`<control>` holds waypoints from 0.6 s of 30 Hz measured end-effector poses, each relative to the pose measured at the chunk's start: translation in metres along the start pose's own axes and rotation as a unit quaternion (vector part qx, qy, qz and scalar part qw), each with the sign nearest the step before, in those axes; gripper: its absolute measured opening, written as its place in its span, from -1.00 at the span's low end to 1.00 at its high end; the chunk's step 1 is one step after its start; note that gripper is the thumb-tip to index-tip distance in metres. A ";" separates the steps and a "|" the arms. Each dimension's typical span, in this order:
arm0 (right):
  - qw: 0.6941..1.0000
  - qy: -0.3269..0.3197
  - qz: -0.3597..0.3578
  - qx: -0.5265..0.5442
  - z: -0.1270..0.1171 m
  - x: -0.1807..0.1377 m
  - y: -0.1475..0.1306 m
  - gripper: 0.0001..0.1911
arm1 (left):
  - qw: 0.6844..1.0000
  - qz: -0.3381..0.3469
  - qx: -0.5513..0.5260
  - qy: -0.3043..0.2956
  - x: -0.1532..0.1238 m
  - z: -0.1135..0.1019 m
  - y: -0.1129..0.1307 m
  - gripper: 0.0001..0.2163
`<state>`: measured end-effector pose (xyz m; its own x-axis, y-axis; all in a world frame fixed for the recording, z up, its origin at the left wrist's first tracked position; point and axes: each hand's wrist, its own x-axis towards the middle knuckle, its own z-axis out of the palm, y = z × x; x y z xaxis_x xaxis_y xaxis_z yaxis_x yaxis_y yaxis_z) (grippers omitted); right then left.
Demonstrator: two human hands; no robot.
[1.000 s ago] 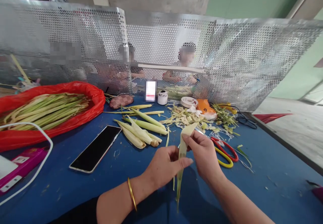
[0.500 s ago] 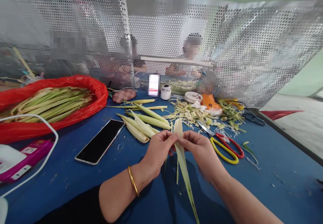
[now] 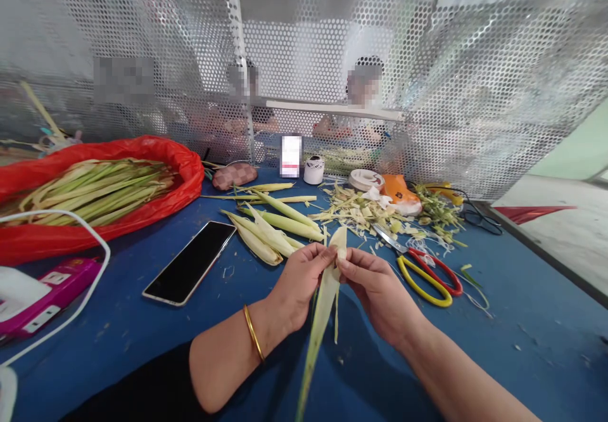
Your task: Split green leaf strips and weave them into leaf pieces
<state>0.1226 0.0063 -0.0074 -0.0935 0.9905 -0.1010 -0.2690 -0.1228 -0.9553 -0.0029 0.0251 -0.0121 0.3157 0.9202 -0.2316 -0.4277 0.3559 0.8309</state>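
Observation:
Both hands pinch one pale green leaf strip (image 3: pixel 323 308) near its top over the blue table (image 3: pixel 498 352). My left hand (image 3: pixel 297 282), with a gold bangle on the wrist, grips the strip from the left. My right hand (image 3: pixel 380 289) grips it from the right, fingertips meeting the left ones. The strip hangs down toward me and splits into thin slivers. Just beyond my hands lies a small pile of folded leaf pieces (image 3: pixel 273 229).
A phone (image 3: pixel 190 262) lies left of the hands. Red and yellow scissors (image 3: pixel 422 270) lie to the right, beside leaf scraps (image 3: pixel 365 210). A red bag of leaves (image 3: pixel 95 191) sits at the far left. A perforated metal screen (image 3: pixel 427 80) stands behind, people beyond it.
My hands have come together at the strip's top. The strip's lower end has swung from right to left. The camera has tilted slightly down.

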 end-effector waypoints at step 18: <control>0.999 -0.006 -0.014 0.046 0.002 -0.001 0.003 -0.77 | 0.987 0.096 0.132 -0.004 0.004 -0.004 0.002 -0.72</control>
<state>0.1202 0.0052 -0.0099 -0.0967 0.9929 -0.0700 -0.3590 -0.1004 -0.9279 -0.0060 0.0298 -0.0129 0.2581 0.9646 -0.0547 -0.2444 0.1199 0.9622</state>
